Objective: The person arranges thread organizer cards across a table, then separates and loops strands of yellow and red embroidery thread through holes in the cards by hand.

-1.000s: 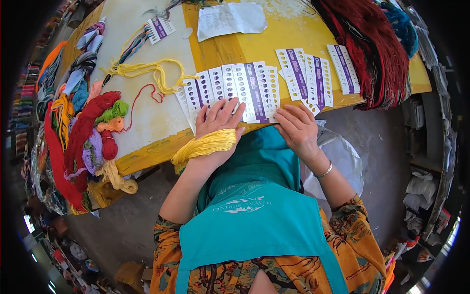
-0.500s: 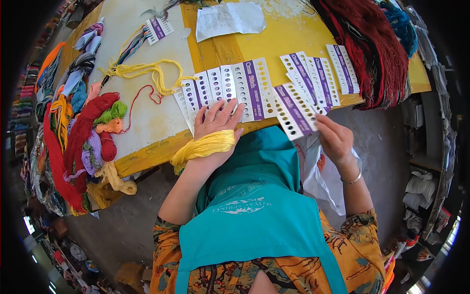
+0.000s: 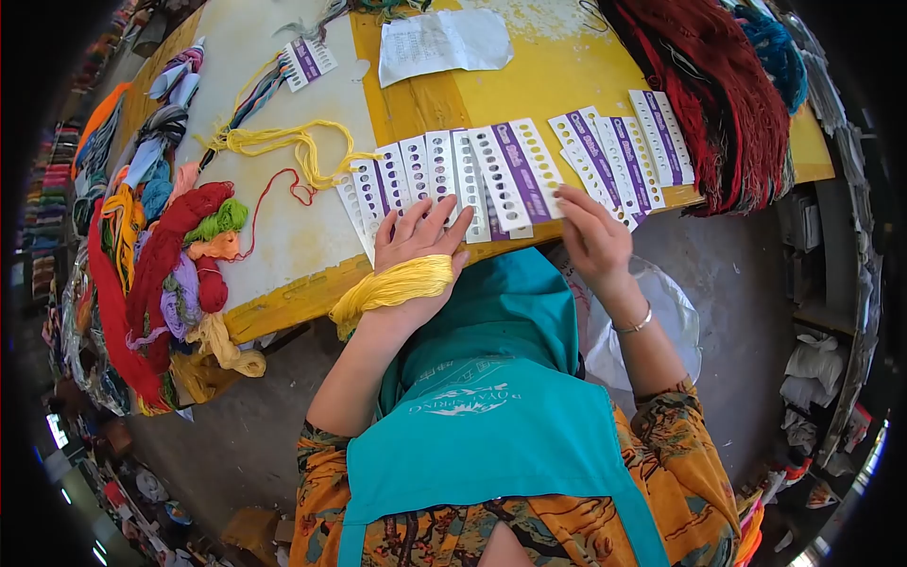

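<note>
Spreading across the top of your view, the yellow and white table (image 3: 567, 76) bears the threads and punched cards. Your teal apron (image 3: 491, 435) fills the middle below it. A heap of coloured skeins (image 3: 179, 227) sits at the table's left end, a dark red bundle of thread (image 3: 718, 104) at its right. Between them, near your edge, lies an overlapping row of cards (image 3: 413, 165), with a smaller group of cards (image 3: 614, 156) to its right and a creased white paper (image 3: 444, 47) beyond. Your left hand (image 3: 420, 236) rests flat, fingers loosely spread on the row's lower ends, a yellow skein (image 3: 402, 286) lying across its back. Your right hand (image 3: 600, 241) pinches the lower right corner of a single card (image 3: 515, 175), slanted over the row's right end. A bracelet (image 3: 638, 319) circles your right wrist
</note>
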Available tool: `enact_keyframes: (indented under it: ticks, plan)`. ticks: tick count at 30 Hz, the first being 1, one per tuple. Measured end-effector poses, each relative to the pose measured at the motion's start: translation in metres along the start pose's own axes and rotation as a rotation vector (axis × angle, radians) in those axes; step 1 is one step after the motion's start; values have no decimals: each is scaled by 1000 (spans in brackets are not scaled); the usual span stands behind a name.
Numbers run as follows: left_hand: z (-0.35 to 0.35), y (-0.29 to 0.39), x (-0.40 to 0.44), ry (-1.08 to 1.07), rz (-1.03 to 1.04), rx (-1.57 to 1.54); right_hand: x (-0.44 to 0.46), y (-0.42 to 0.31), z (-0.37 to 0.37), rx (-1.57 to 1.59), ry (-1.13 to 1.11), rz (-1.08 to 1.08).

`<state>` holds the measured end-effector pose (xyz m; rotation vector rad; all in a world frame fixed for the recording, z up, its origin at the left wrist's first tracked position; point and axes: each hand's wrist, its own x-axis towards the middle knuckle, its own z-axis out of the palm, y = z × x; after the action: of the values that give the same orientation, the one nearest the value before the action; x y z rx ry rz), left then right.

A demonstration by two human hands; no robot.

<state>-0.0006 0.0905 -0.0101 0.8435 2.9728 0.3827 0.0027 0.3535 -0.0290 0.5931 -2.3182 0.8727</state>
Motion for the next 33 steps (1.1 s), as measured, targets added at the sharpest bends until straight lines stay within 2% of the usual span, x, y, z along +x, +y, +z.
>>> enact_keyframes:
  ticks: [15, 24, 29, 33]
  plan:
    - [1, 1, 1, 5, -3, 5, -15, -5, 10, -144, -155, -104]
    - [2, 2, 0, 7, 4, 26, -10, -13, 9, -196, -200, -26]
    - [1, 2, 1, 7, 8, 23, 0, -18, -4, -210, -327, 13]
    - [3, 4, 2, 35, -1, 23, -4, -11, -26, -211, -266, 65]
